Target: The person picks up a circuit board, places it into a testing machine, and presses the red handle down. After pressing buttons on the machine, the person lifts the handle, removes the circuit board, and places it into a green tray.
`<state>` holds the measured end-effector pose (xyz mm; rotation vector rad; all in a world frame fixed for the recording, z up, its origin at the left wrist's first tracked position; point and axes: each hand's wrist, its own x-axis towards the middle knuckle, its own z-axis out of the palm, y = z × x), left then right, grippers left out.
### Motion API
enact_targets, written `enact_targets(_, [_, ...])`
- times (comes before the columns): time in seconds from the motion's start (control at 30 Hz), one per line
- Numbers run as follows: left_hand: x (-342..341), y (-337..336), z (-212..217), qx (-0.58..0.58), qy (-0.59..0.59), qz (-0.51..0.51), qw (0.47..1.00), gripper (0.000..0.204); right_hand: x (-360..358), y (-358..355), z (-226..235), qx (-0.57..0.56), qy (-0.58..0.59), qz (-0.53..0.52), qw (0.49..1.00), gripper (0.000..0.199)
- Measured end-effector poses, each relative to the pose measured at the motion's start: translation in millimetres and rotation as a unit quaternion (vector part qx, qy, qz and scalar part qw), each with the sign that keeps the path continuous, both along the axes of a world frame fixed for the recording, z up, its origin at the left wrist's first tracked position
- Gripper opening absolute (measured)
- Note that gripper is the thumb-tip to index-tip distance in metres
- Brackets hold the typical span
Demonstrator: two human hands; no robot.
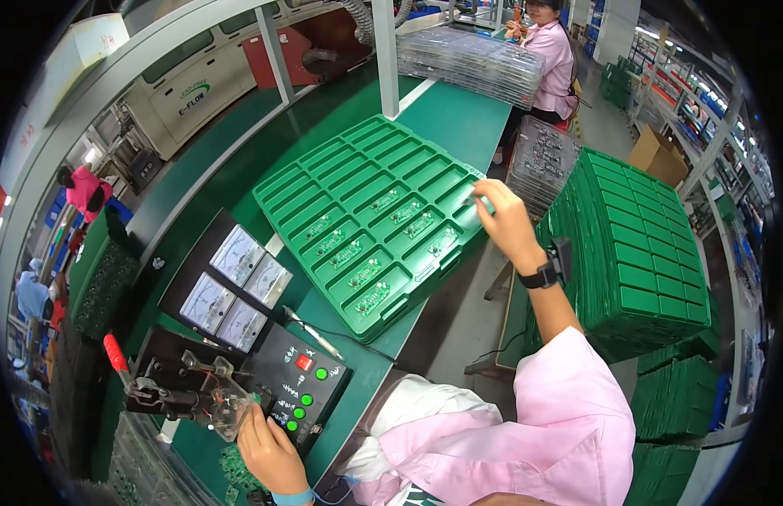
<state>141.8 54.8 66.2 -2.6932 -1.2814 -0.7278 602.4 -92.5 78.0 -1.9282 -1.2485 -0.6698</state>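
My right hand (508,221) is over the right edge of a green compartment tray (358,325), fingers bent together in a pinch. Whatever lies between the fingertips is too small to make out. Several small green circuit boards (364,271) lie in the tray's nearer compartments. At the lower left, my left hand (269,453) reaches to a test fixture with a clear plate (229,411) and a red-handled toggle clamp (115,352). Its fingers are pressed together at the plate's edge; what they grip is hidden. Just left of that hand, a pile of circuit boards (238,466) lies on the bench.
A black control box (282,371) with green buttons and a panel of analog meters (236,255) stand left of the tray. A pen-like tool (314,333) lies between. Stacked green trays (653,253) rise at the right. A person (550,63) in pink sits beyond clear trays (467,67).
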Motion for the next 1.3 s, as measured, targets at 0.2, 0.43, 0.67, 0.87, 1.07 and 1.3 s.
enact_targets(0.2, [-6.5, -1.5, 4.8, -0.034, 0.003, -0.025, 0.999, 0.039, 9.2, -39.5, -30.5, -0.050, 0.053, -0.035, 0.997, 0.023])
enact_targets(0.43, [-2.4, -12.5, 12.9, -0.061, 0.008, -0.017, 0.998, 0.057, 17.2, -32.0, -39.4, -0.192, -0.008, -0.101, 0.976, 0.030])
enact_targets(0.67, [-19.0, -0.6, 77.8, 0.018, -0.160, -0.123, 0.979, 0.052, -30.4, -5.5, -23.5, -0.098, -0.002, 0.036, 0.994, 0.028])
enact_targets(0.87, [-14.6, 93.8, 145.8, -0.152, -0.401, 0.005, 0.903, 0.048, -136.5, 51.8, -7.0, -0.064, 0.008, 0.306, 0.950, 0.037])
enact_targets(1.07, [-12.7, 46.0, 85.4, 0.148, -0.322, -0.225, 0.908, 0.043, -206.9, 69.5, -11.6, -0.093, -0.016, 0.478, 0.873, 0.036])
enact_targets(1.3, [-15.6, 54.4, 122.9, 0.066, -0.290, -0.255, 0.920, 0.022, -246.0, 92.9, -17.8, -0.080, -0.001, 0.559, 0.825, 0.033])
